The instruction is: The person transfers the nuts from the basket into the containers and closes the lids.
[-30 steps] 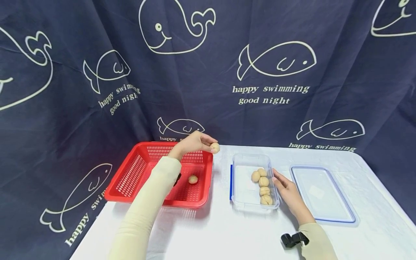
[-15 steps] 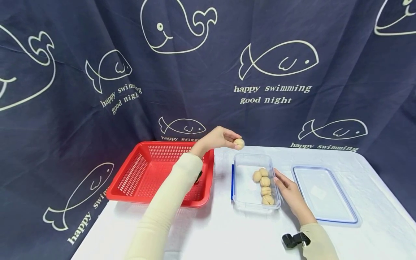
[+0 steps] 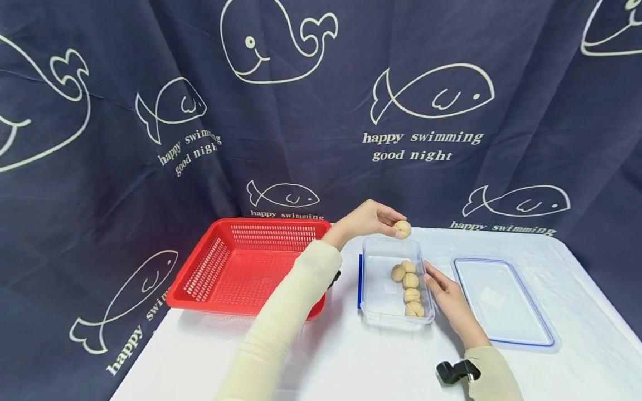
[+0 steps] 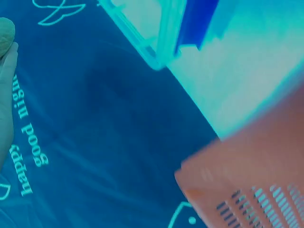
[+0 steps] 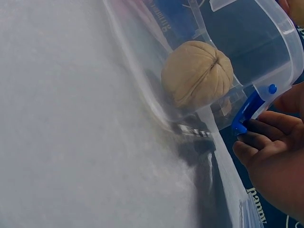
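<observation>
My left hand [image 3: 368,218] pinches a walnut [image 3: 403,229] at its fingertips, above the far end of a clear plastic container [image 3: 377,277]. The left wrist view catches only the edge of that hand and the held walnut [image 4: 5,35]. Several walnuts [image 3: 411,281] lie inside the container, along its right side. Against the container's right wall, my right hand [image 3: 451,305] rests with its fingers and thumb touching the outside. In the right wrist view its fingers [image 5: 270,135] lie beside a blue latch [image 5: 249,111], and a large walnut [image 5: 197,73] shows through the wall.
A red perforated basket [image 3: 246,273] stands to the left, partly covered by my left sleeve [image 3: 286,312]. Right of the container lies a clear lid [image 3: 504,301] with a blue seal. A dark curtain [image 3: 311,128] with fish drawings hangs behind the white-covered table [image 3: 346,356].
My left hand has carried the walnut rightward from above the basket's right edge to above the container's far end. The right hand has stayed at the container's side.
</observation>
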Motion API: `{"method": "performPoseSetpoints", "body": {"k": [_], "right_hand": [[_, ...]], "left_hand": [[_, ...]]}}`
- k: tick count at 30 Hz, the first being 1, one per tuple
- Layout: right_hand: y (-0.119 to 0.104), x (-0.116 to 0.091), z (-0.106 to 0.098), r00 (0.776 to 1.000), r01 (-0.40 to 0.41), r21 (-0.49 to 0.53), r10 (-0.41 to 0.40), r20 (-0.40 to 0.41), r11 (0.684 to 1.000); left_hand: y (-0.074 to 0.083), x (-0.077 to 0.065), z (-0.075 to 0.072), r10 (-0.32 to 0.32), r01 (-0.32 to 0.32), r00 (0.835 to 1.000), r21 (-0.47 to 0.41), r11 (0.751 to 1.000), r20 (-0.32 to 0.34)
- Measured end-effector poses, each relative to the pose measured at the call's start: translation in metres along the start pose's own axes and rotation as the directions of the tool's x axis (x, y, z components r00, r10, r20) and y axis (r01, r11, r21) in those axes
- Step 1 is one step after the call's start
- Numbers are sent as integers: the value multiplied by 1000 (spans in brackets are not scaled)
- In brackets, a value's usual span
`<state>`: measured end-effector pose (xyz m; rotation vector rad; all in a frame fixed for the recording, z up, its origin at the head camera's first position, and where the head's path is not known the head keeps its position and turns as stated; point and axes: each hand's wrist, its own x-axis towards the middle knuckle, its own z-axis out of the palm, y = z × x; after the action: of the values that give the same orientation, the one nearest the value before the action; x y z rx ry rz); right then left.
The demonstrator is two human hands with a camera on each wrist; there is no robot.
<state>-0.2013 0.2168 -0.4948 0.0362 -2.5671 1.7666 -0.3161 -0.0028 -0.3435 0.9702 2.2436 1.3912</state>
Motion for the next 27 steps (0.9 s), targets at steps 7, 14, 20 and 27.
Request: {"method": "performPoseSetpoints", "body": {"k": [7,14,20,27], "right_hand": [[-1,0,0,1000,-1,-3,1,17,1000],[-2,-1,-1,999,-8,-5,9,35,1000],[-3,-1,-1,999,-15,-7,15,31,1000],[-1,0,-1,999,-25,-12,26,22,1000]], "left_hand": [[4,5,24,-20,20,1000,-51,998,-4],[2,1,49,-100,85,989,-134,987,-110],[-11,-7,65,-197,157,956,-187,970,-217],[-25,-14,82,-333,248,888,-280,927,-316]]}}
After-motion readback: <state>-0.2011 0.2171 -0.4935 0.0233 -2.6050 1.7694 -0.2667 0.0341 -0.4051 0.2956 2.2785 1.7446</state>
